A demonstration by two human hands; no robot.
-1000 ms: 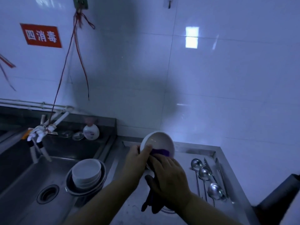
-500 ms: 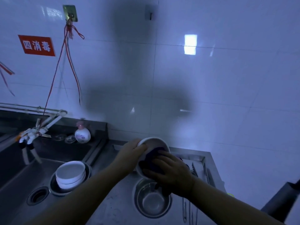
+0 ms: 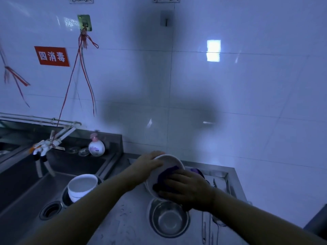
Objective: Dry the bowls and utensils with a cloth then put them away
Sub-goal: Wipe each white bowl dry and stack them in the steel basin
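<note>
bowl (image 3: 165,169): tilted, mouth toward right hand (image 3: 187,190); left hand (image 3: 150,162) grips far rim; right fingers (image 3: 169,183) press cloth (image 3: 168,174) inside, above bench (image 3: 123,218).

The scene is dim with a blue cast. A bright rectangular glare (image 3: 213,50) sits on the glossy tiled wall (image 3: 256,103) at upper right. A broad soft shadow (image 3: 150,96) of the person falls on the wall's centre. Edges bow from wide-angle distortion; the near forearms and the sink (image 3: 26,206) at left are murky and soft.
</note>
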